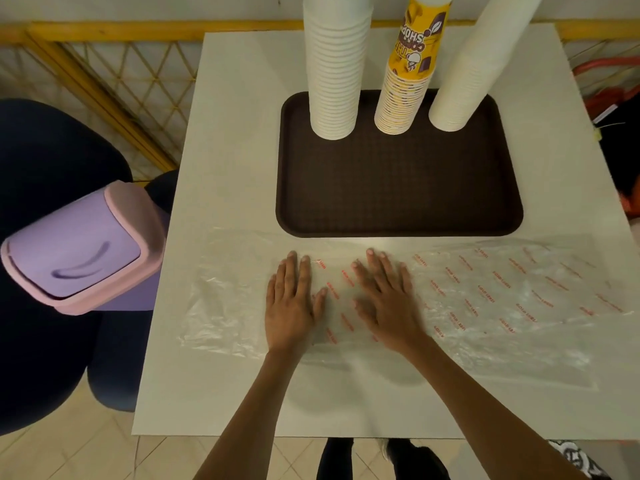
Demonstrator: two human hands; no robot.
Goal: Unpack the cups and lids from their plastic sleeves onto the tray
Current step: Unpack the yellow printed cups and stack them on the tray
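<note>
A white bench point(225, 133) carries a dark brown tray point(398, 188) on its far half. Just in front of the tray's near edge a red-printed plastic sleeve point(502, 306) lies flat, reaching past the tray's right corner; a plain crumpled sleeve point(228, 306) lies before the tray's left corner.

Upper frame: one dark brown rectangular plastic tray point(398, 188) bearing three stacks: left white paper cup stack point(334, 71), yellow printed paper cup stack point(410, 74), right white paper cup stack point(474, 71). Lower frame: two hands, left hand point(292, 299) and right hand point(388, 299); overlapping clear plastic sleeves point(502, 299), count indeterminate. Left edge: one lilac swing-lid plastic bin point(76, 251).
</note>
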